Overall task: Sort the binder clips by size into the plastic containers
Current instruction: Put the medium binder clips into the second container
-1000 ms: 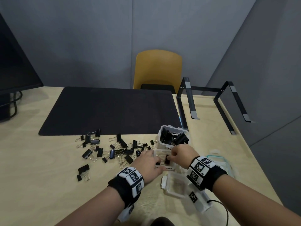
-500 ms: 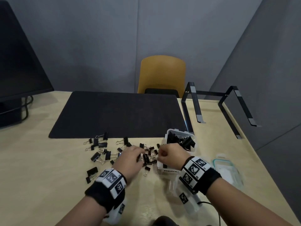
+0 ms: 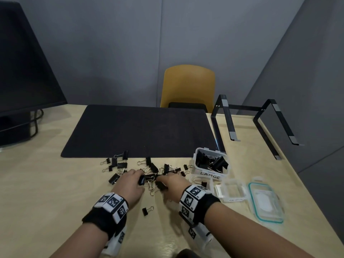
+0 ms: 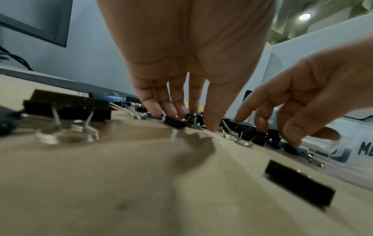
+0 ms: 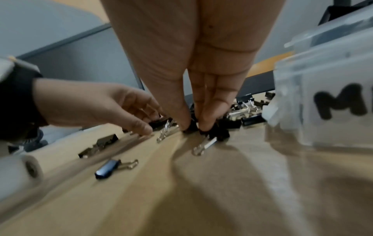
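Clips (image 3: pixel 149 177) blk matt w/ shiny wire; containers (image 3: pixel 211 165) clear plastic; table (image 3: pixel 46 183) pale wood.

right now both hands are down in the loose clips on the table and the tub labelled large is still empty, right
Not quite. Both hands, left hand and right hand, are down among the loose clips on the table, but the tub labelled LARGE is not empty: the head view shows several big black clips already in it.
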The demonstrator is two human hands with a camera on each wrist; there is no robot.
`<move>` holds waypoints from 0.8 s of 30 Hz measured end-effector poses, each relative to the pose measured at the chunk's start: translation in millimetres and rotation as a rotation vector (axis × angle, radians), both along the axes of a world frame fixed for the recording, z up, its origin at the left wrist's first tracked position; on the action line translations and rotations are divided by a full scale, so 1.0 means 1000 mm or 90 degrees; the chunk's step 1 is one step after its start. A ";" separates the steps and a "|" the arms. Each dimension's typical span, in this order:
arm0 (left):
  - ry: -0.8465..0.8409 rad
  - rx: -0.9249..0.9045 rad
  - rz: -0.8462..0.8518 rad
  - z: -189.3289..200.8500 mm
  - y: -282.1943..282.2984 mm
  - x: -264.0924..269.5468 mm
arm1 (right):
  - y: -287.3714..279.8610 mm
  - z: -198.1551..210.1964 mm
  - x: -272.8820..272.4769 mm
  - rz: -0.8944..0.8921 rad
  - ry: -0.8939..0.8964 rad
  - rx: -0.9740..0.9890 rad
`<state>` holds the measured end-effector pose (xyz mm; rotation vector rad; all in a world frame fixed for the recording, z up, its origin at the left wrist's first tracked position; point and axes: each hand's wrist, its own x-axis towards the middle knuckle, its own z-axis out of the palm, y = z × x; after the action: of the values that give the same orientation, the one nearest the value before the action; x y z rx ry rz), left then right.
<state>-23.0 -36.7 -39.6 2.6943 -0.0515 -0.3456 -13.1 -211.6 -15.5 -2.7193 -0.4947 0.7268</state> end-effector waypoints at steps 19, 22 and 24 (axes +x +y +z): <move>-0.027 -0.056 -0.011 0.029 -0.027 0.005 | -0.051 0.036 -0.002 -0.114 -0.070 0.074; -0.006 -0.092 -0.044 0.036 -0.043 0.008 | -0.081 0.043 -0.004 -0.162 -0.078 0.061; 0.000 -0.105 -0.066 0.038 -0.053 0.011 | -0.098 0.045 -0.006 -0.185 -0.074 0.040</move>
<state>-12.0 -90.0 -1.1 2.5334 -0.2113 -0.3574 -19.3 -309.8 29.6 -2.7029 -0.1367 0.4715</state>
